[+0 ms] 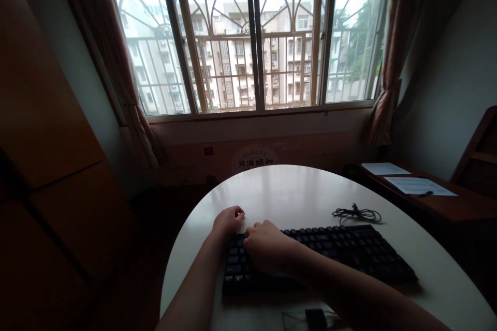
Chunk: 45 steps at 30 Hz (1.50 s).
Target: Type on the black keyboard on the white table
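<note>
A black keyboard [330, 248] lies across the white round table [279, 186]. My left hand [229, 220] rests on the table by the keyboard's far left corner, its fingers curled in. Over the left-hand keys is my right hand [267, 243], closed with fingertips pressed together at the top rows. Whatever either hand holds, if anything, is hidden or too small to make out. My right forearm crosses above the keyboard and covers part of its keys. A dark coiled cable [357, 213] lies behind the keyboard.
A small black block [316, 319] with something clear or wiry around it sits at the near table edge. To the right, a brown wooden desk [469, 207] bears paper sheets [421, 186] and a dark pen [426, 194]. Brown cabinets stand left; a barred window is ahead.
</note>
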Each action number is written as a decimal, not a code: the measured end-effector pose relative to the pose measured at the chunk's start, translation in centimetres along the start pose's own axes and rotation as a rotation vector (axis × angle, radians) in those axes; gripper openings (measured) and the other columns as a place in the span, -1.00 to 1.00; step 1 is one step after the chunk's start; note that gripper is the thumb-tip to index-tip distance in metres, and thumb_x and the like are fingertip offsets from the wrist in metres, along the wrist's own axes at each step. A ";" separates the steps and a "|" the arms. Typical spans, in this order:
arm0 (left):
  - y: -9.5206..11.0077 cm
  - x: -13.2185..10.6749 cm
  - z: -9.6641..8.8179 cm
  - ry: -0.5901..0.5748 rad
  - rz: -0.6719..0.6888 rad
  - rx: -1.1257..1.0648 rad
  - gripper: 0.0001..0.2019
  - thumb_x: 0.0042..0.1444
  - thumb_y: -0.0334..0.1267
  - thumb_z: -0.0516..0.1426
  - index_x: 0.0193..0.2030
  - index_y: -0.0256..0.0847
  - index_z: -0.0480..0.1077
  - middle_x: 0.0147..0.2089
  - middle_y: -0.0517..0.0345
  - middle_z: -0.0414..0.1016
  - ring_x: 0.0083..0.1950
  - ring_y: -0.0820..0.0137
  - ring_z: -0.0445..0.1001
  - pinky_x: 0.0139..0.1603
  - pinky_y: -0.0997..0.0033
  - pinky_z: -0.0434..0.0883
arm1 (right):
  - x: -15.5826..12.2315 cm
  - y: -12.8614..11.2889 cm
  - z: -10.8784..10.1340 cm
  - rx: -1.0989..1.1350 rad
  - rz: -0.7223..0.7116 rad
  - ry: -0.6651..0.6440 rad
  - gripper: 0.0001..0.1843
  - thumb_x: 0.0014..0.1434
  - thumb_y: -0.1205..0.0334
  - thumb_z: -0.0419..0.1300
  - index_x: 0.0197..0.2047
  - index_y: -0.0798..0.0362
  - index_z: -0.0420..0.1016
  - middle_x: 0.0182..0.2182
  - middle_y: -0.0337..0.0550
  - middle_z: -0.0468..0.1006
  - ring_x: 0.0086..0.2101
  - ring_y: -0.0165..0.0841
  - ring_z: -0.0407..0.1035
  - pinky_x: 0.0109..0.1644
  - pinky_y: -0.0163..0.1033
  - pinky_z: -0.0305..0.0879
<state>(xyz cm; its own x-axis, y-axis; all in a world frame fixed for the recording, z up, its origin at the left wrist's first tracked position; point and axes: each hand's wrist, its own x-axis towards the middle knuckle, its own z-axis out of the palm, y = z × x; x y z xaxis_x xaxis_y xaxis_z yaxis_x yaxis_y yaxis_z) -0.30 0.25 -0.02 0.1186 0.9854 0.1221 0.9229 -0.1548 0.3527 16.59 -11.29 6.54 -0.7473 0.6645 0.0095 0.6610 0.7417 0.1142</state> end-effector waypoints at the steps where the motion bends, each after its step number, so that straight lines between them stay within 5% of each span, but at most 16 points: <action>1: 0.0 0.0 0.0 -0.002 -0.004 -0.002 -0.78 0.12 -0.17 0.07 -0.20 -0.09 0.52 -0.21 0.16 0.58 -0.21 0.36 0.48 -0.29 0.48 0.28 | 0.0 0.0 0.0 0.003 0.003 0.001 -0.81 0.08 0.27 0.18 -0.23 0.10 0.53 -0.25 -0.01 0.53 -0.30 -0.15 0.40 -0.26 -0.08 0.33; 45: -0.4 0.4 0.6 -0.001 -0.007 -0.009 -0.76 0.10 -0.12 0.06 -0.20 -0.08 0.52 -0.25 0.17 0.57 -0.26 0.37 0.47 -0.36 0.48 0.24 | 0.0 0.2 0.1 0.005 0.001 -0.010 -0.81 0.10 0.29 0.15 -0.22 0.10 0.53 -0.23 -0.01 0.53 -0.29 -0.15 0.41 -0.28 -0.07 0.35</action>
<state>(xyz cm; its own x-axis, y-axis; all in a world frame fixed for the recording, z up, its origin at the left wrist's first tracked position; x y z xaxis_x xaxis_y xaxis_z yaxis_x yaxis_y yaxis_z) -0.43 0.78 -0.70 0.1125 0.9866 0.1183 0.9202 -0.1484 0.3621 16.76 -11.13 6.49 -0.7457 0.6663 -0.0003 0.6622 0.7412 0.1097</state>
